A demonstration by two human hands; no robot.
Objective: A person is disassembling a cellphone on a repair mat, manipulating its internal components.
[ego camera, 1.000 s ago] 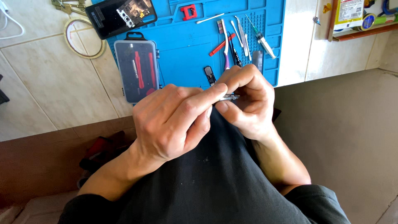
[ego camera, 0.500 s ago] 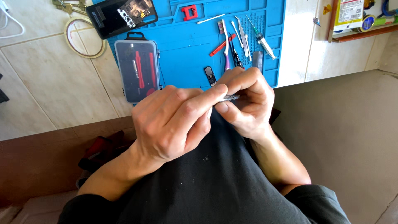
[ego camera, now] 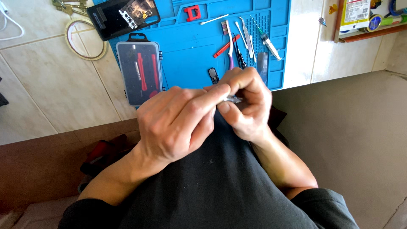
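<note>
Two bare hands meet over a dark lap at the edge of a tiled worktop, pinching a small clear part (ego camera: 233, 99) between them. The left hand (ego camera: 178, 123) curls over from the left, thumb and forefinger closed on the near end of the piece; the right hand (ego camera: 248, 106) is folded around the far end, fingers clenched tight. Only a glint of the part shows between the fingertips — too little to tell what it is.

Behind the hands a blue work mat (ego camera: 190, 55) lies on the worktop. On it sit a grey screwdriver case (ego camera: 140, 72) with red tools inside, a dark phone (ego camera: 127, 17) lying opened with its insides showing, a red clip (ego camera: 193, 12), a small black chip-like piece (ego camera: 213, 75) and a loose row of hand tools — a red-handled pick (ego camera: 227, 46), tweezers (ego camera: 246, 36) and a syringe (ego camera: 267, 38). A roll of tape (ego camera: 85, 40) and a bunch of keys (ego camera: 70, 6) rest on the tiles to the left.

Judging by the layout, the repair looks mid-way: the phone is already open and the tools are out, while the small part is held away from the mat, well apart from the phone. Refitting it and closing the device appear not yet done.
</note>
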